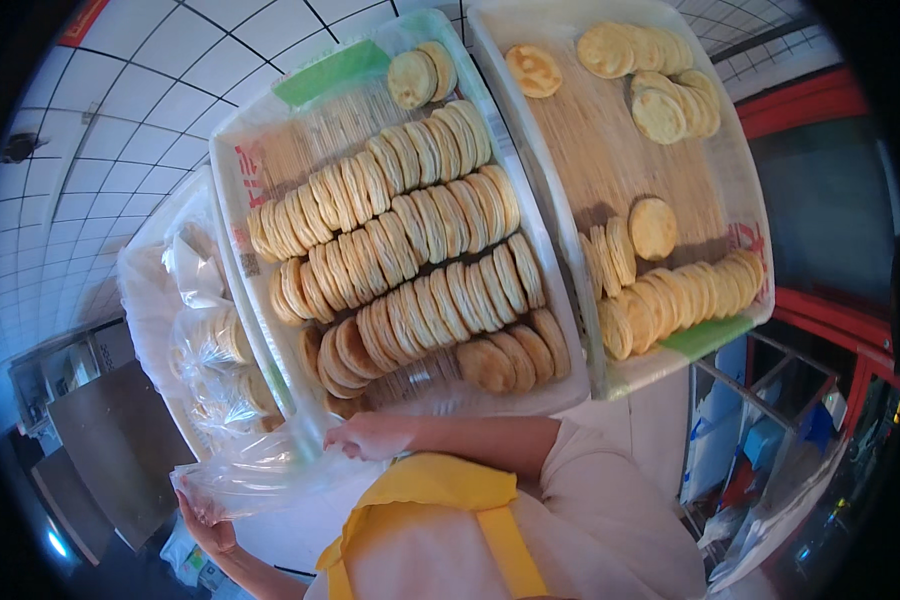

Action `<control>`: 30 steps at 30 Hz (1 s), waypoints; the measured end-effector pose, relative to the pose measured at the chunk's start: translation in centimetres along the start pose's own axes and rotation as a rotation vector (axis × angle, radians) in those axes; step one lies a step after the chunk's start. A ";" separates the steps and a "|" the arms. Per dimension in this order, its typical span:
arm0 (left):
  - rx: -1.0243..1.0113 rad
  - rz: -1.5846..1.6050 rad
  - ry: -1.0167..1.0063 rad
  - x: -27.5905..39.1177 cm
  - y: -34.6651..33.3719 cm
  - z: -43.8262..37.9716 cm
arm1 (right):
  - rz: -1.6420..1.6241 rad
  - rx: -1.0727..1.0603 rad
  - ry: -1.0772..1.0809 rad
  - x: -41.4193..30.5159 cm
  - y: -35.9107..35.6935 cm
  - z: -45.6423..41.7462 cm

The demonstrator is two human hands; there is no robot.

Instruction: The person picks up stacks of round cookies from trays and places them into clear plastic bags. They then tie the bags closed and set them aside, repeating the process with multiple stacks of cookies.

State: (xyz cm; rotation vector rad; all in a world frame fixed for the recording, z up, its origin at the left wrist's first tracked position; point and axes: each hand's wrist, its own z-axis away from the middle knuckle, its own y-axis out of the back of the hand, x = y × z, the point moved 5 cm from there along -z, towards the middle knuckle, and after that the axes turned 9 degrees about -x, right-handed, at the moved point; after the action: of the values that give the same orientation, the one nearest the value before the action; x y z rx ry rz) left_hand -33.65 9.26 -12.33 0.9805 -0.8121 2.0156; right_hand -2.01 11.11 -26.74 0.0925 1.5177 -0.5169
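Note:
Both hands have hold of a clear plastic bag (247,484), stretched sideways in front of the yellow apron. My left hand (210,529) grips its far left end from below. The other end is pinched by the fingers of my right hand (375,436), just below the near edge of the middle tray. That white plastic tray (232,187) is lined with a slatted mat and holds several rows of round flatbreads (427,300) standing on edge. Whether the bag holds anything, I cannot tell.
To the right, a second tray (555,165) carries flatbreads (682,296) in rows and loose piles. On the left, a plastic-lined tray (146,277) holds bagged flatbreads (229,337). A metal rack (742,382) stands at the lower right, near a red frame (825,319).

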 end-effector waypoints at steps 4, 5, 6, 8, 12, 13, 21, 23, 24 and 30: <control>-0.089 0.017 0.002 0.2 -2.2 1.3 | 0.147 0.142 0.054 1.9 -0.5 -1.1; -0.061 0.025 -0.002 0.1 -2.6 1.4 | 0.148 0.120 0.029 2.1 -0.4 -1.1; -0.028 0.036 -0.012 0.0 -3.0 1.8 | 0.152 0.090 0.006 2.0 -0.5 -1.2; 0.050 -0.001 -0.023 -0.3 -3.9 2.3 | 0.150 0.035 -0.023 2.1 -0.4 -1.0; 0.169 -0.058 -0.027 -1.1 -5.2 3.3 | 0.269 -0.047 0.005 2.7 -0.8 -0.7; 0.237 -0.017 -0.010 -1.8 -5.9 3.2 | 0.184 -0.086 0.011 3.9 -0.4 -1.1; 0.196 0.098 0.008 -2.9 -4.2 2.3 | 0.195 -0.056 -0.148 3.7 0.9 -0.3; -0.050 0.135 -0.048 -2.4 -5.1 2.5 | 0.206 -0.028 -0.133 4.1 1.0 -0.3; -0.178 0.155 -0.077 -2.0 -5.5 2.5 | 0.210 -0.014 -0.139 4.3 1.2 -0.4; -0.295 0.179 -0.285 1.3 1.5 2.8 | 0.029 -0.029 -0.190 3.1 2.3 -1.3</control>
State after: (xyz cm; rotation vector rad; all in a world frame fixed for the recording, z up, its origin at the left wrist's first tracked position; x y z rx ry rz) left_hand -34.42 6.73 -10.20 1.0648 -1.3515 1.8529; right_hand -2.46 12.78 -30.40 0.0416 1.3362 -0.4668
